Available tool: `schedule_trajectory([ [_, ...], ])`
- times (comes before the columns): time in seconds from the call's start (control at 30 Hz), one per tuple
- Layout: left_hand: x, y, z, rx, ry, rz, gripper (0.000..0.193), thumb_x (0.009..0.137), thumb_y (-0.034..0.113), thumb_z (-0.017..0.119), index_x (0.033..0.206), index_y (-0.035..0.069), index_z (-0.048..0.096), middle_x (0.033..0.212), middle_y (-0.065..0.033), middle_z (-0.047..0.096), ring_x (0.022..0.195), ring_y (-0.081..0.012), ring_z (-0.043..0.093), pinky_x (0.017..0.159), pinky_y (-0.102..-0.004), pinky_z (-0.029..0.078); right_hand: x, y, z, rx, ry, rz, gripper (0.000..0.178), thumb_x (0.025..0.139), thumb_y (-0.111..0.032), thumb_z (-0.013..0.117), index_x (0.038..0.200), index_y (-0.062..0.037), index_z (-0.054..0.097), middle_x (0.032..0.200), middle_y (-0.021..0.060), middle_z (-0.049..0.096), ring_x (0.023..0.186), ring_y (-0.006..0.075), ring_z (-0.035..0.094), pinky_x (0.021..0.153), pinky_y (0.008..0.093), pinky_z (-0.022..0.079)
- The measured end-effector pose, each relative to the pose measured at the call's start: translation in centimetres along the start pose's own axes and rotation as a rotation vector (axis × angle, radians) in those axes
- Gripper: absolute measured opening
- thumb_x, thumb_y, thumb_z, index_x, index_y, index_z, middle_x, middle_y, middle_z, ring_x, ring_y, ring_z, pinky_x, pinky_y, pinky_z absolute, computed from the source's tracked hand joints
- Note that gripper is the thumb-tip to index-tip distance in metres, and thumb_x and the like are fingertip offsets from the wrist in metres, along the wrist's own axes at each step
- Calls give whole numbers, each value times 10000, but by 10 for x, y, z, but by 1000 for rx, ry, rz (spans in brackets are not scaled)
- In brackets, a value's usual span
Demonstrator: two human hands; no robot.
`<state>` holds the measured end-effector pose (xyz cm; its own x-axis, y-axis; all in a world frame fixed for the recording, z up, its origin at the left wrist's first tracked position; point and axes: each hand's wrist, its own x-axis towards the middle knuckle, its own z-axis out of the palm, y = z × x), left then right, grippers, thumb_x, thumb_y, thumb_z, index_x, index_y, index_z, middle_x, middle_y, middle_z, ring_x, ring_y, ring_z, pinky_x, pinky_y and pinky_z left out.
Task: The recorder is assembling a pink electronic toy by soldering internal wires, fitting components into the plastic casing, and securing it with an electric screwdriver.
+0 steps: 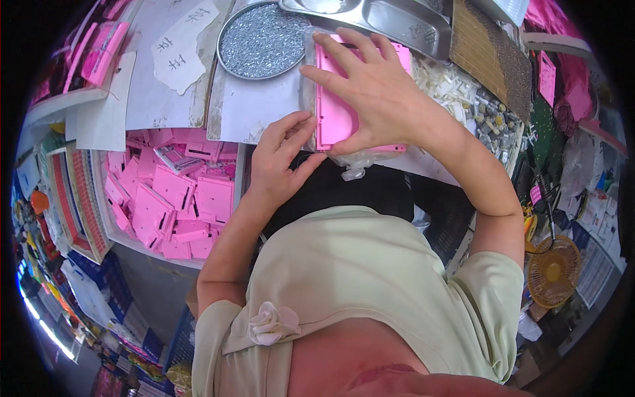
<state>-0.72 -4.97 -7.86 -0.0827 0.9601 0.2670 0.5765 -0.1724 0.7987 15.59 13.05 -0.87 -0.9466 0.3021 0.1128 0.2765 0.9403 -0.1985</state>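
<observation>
A flat pink plastic case [336,112] lies at the table's near edge, with clear plastic film [354,165] showing around its left and near sides. My right hand [380,89] is open over it. Its fingers spread across the case to the far left edge, and the thumb rests by the near left corner. Much of the pink surface is hidden under this hand. At the same corner, my left hand [281,155] has its fingers bent and its thumb apart. Its fingertips meet the left edge, with nothing visible gripped between them.
A round tray [220,49] of small silvery pieces sits beyond my left hand, beside a metal compartment tray [440,49]. Small white parts [450,92] lie heaped to the right. A bin [145,250] of pink cases stands at lower left; a yellow fan [554,271] is at right.
</observation>
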Motion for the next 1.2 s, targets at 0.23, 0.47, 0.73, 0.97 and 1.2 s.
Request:
schedule_trajectory([
  [0.23,1,-5,-1,-51,9,17,564,747,97,876,1282,56,706,1312,-156,643,1041,-269,660,883,-367,555,0,1,1,25,30,-42,902,532,-588,812,1295,-140,639,1466,205,468,1345,475,402,1077,621,327],
  [0.47,2,-11,-1,-60,36,91,579,724,93,875,1276,63,702,1275,-158,661,999,-276,661,831,-362,553,3,-6,3,-13,22,-51,772,576,-580,788,1199,-138,673,1431,132,530,1359,402,427,1052,661,297],
  [0.73,3,-11,-1,-12,51,124,568,720,88,867,1262,51,702,1206,-144,674,987,-295,662,794,-366,547,-5,4,17,151,263,-207,619,568,-509,816,1048,-132,715,1136,8,679,1140,273,587,979,595,328],
  [0.97,5,-12,-2,9,45,136,582,722,148,874,1267,75,684,1161,-121,674,920,-290,669,789,-391,556,-3,1,9,142,220,-186,597,581,-498,809,1036,-125,708,1142,8,671,1108,276,581,966,586,352],
  [1.2,4,-10,-3,20,41,131,570,709,96,876,1248,36,702,1161,-144,680,979,-305,662,804,-383,546,2,5,0,226,209,-202,567,592,-485,811,1000,-106,703,1098,23,652,1091,267,577,975,609,372],
])
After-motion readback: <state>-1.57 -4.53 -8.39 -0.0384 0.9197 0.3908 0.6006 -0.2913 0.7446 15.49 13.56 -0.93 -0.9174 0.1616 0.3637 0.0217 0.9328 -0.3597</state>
